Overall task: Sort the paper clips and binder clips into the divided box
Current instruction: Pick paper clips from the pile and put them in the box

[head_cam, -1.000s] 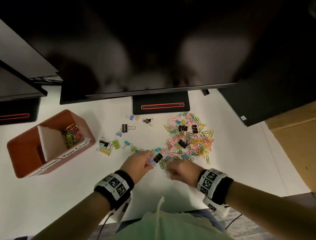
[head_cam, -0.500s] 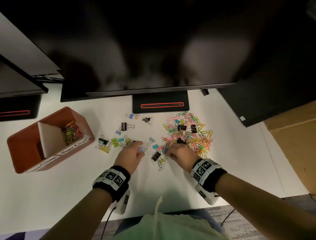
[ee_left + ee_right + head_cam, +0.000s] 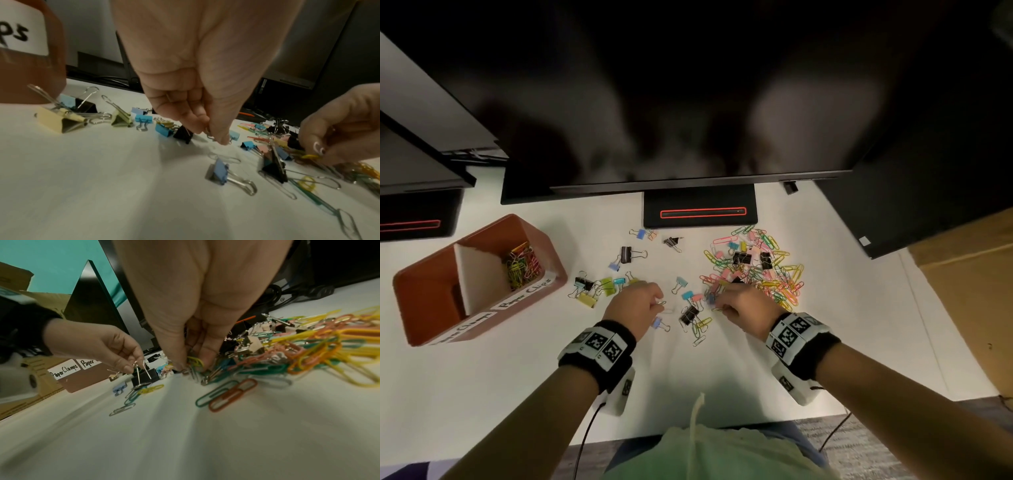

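Low over the white desk, my left hand [image 3: 659,305] pinches a thin silver paper clip [image 3: 210,134] between thumb and fingertips. My right hand [image 3: 719,307] pinches a yellow paper clip [image 3: 195,361] at the near left edge of the colourful paper clip pile [image 3: 756,270]. A blue binder clip [image 3: 660,323] lies loose just below my left hand, and a black binder clip [image 3: 690,315] lies between my hands. The orange divided box [image 3: 496,236] stands at the far left. Its right compartment holds paper clips [image 3: 522,265].
More binder clips [image 3: 592,291] lie scattered between the box and my left hand, others near the monitor base [image 3: 700,212]. Dark monitors overhang the back of the desk. A cardboard box [image 3: 969,291] stands off the desk's right edge.
My left hand has let go of the blue binder clip, which now lies on the desk, and pinches a silver paper clip instead. My right hand moved forward to the pile's edge.
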`<state>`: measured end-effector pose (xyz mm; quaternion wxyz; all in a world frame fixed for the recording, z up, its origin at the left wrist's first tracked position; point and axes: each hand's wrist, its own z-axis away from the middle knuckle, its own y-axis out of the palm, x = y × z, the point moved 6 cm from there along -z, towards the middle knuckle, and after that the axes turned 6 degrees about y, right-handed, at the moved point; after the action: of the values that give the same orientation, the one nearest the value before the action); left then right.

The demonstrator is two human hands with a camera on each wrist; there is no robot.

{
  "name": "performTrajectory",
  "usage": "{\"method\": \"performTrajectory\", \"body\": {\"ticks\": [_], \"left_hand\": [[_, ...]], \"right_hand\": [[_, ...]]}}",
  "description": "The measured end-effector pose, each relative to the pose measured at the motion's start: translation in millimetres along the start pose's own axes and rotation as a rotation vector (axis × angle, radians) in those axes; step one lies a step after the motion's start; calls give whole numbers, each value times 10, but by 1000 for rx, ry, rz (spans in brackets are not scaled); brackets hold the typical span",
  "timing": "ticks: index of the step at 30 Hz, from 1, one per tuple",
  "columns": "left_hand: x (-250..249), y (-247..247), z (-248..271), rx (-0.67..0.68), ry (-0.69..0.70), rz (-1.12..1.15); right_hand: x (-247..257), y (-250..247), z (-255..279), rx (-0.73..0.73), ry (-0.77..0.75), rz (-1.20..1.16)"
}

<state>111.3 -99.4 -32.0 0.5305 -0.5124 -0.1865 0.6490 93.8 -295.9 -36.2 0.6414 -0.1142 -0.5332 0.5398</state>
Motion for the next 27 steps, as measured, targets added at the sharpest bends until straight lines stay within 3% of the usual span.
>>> {"method": "performTrajectory", "body": {"ticks": [5, 14, 18, 21, 27], "left_hand": [[-61, 89, -67, 141, 60, -133], [-74, 168, -62, 149, 157, -206], [-94, 149, -24, 146, 198, -121], [-191, 121, 61, 132, 311, -28], [-312, 331, 214, 265, 418, -168]], "right_hand": [[118, 29, 39, 24, -49, -26], [217, 285, -119, 131, 5, 104], [228, 300, -176, 141, -21, 113], [207, 252, -171, 127, -34, 111], [165, 157, -176, 136, 7, 146]]}}
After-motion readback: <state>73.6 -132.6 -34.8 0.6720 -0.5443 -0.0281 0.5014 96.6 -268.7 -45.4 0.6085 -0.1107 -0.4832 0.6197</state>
